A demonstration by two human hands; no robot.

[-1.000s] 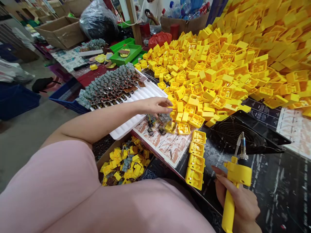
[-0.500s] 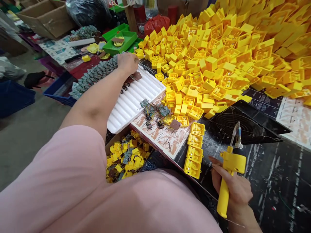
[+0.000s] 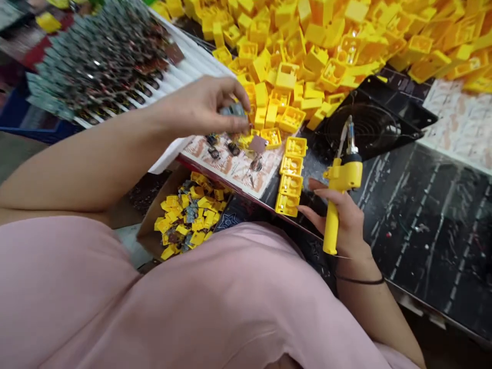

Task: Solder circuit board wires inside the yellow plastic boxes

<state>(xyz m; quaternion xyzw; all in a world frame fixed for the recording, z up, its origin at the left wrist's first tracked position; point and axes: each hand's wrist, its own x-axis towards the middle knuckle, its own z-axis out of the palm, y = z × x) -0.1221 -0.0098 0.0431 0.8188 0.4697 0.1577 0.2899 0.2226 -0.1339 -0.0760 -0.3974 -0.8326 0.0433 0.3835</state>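
My left hand [image 3: 215,105] is closed around a small grey-green circuit board [image 3: 233,109], thumb below and fingers curled over it. Beneath and beside it, small wired parts and a brown square piece [image 3: 258,144] lie on the patterned board [image 3: 246,174]. My right hand [image 3: 344,215] wraps the handle of a yellow soldering gun [image 3: 344,177], its metal tip pointing up and away. The right thumb reaches toward a row of several open yellow cases [image 3: 290,177] standing along the table edge.
A white ridged foam tray [image 3: 196,48] carries densely packed circuit boards [image 3: 103,56] at the left. Loose yellow cases [image 3: 292,31] heap across the back. A black fan [image 3: 357,120] lies behind the soldering gun. Below the table edge sits a cardboard box [image 3: 149,236] of yellow cases and boards.
My left hand has come back from the far end of the foam tray to the loose parts and now holds a circuit board. My view has tilted down; my right hand still holds the soldering gun.
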